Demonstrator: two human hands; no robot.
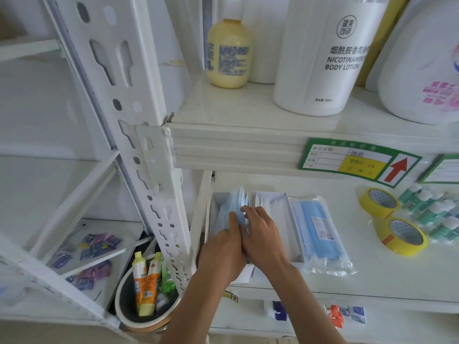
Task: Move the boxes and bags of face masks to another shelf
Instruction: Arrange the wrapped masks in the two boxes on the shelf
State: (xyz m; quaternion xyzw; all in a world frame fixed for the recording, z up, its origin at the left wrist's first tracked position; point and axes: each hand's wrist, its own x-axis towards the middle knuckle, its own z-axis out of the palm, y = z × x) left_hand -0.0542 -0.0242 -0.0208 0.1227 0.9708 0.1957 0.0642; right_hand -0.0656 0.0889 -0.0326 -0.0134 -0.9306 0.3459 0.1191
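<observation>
An open white box [273, 207] of face masks lies at the left end of the middle shelf [372, 269]. A stack of blue masks [236, 202] stands up out of its left part. My left hand [223, 249] and my right hand [263, 234] meet over this stack, and their fingers hold it from both sides. A clear bag of blue masks [320, 232] lies flat just right of the box, untouched.
Two yellow tape rolls [397, 232] and several small green bottles [437, 214] sit at the right. The shelf above holds a yellow bottle [229, 53] and large white lotion bottles [323, 53]. A white upright post [149, 170] stands left. A bowl of tubes [146, 294] sits below.
</observation>
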